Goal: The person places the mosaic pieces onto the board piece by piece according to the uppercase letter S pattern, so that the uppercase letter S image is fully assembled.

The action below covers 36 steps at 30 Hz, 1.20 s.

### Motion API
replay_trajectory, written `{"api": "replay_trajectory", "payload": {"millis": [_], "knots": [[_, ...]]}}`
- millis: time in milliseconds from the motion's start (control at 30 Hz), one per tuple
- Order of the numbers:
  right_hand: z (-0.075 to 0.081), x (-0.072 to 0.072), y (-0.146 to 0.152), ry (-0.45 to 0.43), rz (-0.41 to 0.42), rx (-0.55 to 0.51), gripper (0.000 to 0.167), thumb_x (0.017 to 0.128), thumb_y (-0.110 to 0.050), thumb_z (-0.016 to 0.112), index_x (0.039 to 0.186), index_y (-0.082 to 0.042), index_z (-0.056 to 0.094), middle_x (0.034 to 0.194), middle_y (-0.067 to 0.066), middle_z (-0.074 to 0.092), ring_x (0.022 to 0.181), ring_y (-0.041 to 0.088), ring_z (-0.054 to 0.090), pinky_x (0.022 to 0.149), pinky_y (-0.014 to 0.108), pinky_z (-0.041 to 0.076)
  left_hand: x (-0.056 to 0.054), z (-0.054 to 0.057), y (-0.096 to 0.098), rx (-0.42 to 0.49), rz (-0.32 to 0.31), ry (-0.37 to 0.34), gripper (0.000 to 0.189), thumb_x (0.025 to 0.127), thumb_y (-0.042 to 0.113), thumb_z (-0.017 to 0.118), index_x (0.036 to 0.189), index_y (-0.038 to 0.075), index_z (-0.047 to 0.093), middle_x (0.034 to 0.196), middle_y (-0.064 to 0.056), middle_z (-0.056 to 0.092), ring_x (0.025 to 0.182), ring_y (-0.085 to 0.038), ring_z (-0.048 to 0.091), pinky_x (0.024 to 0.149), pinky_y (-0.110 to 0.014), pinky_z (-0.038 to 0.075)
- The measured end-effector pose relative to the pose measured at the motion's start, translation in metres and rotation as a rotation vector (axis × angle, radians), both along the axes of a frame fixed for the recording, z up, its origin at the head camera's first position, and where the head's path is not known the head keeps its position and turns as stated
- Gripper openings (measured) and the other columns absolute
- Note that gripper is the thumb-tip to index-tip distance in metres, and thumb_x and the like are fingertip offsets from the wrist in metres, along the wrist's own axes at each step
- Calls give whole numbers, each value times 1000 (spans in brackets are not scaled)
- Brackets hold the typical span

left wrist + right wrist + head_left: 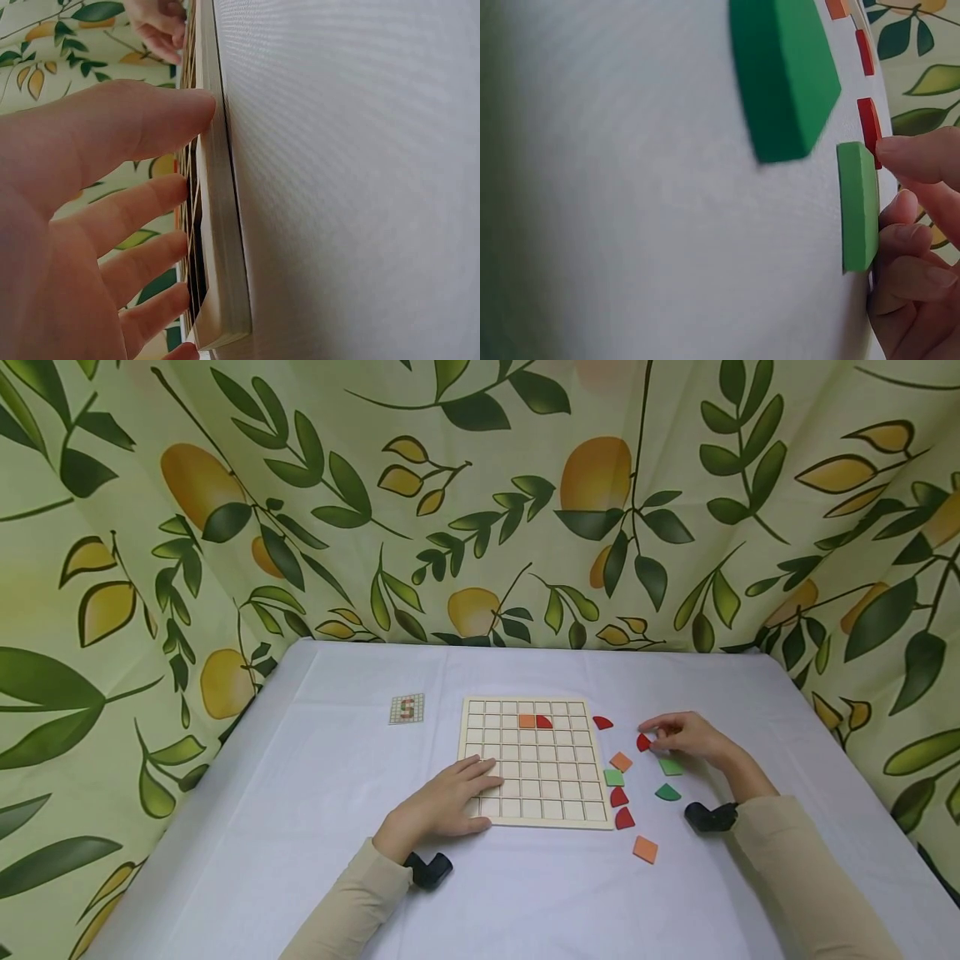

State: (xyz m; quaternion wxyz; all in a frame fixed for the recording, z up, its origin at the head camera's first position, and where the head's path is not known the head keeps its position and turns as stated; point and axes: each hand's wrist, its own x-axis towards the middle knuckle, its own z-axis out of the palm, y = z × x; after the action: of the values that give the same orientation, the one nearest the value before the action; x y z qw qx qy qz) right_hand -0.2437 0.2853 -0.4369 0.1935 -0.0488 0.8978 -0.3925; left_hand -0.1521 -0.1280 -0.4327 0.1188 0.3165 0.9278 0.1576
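Note:
A light wooden grid board (534, 822) lies on the table. An orange square tile (527, 721) and a red quarter-circle tile (544, 722) sit side by side in its upper cells. My left hand (450, 797) rests, fingers spread, on the board's lower left part; in the left wrist view the thumb (180, 112) touches the board's edge. Right of the board, my right hand (684, 737) is at a red tile (642, 742) on the table. Its thumb touches that tile in the right wrist view, while the index finger reaches past it. A light green square (671, 767) lies beneath this hand.
Loose tiles lie right of the board: red quarter-circles (624, 818), orange squares (645, 850), a light green square (613, 777) and a dark green quarter-circle (667, 792). A small patterned card (407, 709) lies left of the board. A leaf-printed curtain (480, 527) hangs behind the table.

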Motion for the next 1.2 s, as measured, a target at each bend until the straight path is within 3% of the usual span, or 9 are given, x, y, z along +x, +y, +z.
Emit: {"api": "replay_trajectory", "payload": {"millis": [200, 633, 1200], "knots": [[-1, 0, 0, 1, 19, -3, 44, 88, -9, 64, 127, 8, 57, 77, -1, 48, 79, 12, 46, 64, 18, 44, 0, 0, 0, 3, -3, 1, 58, 86, 32, 66, 140, 18, 50, 156, -8, 37, 147, -33, 30, 120, -50, 31], [-4, -2, -3, 44, -35, 35, 40, 85, -12, 69, 119, 7, 63, 71, -1, 49, 76, 14, 45, 60, 20, 41, 0, 1, 0, 2, -13, 6, 57, 87, 32, 65, 140, 17, 50, 156, -8, 37, 147, -33, 31, 119, -50, 31], [-6, -1, -7, 48, -72, 52, 41, 85, -17, 71, 118, 6, 64, 76, 1, 51, 82, 17, 45, 60, 20, 41, -1, -3, -1, 2, -8, 6, 57, 87, 33, 65, 140, 18, 50, 156, -7, 37, 148, -33, 30, 120, -49, 31]]}}
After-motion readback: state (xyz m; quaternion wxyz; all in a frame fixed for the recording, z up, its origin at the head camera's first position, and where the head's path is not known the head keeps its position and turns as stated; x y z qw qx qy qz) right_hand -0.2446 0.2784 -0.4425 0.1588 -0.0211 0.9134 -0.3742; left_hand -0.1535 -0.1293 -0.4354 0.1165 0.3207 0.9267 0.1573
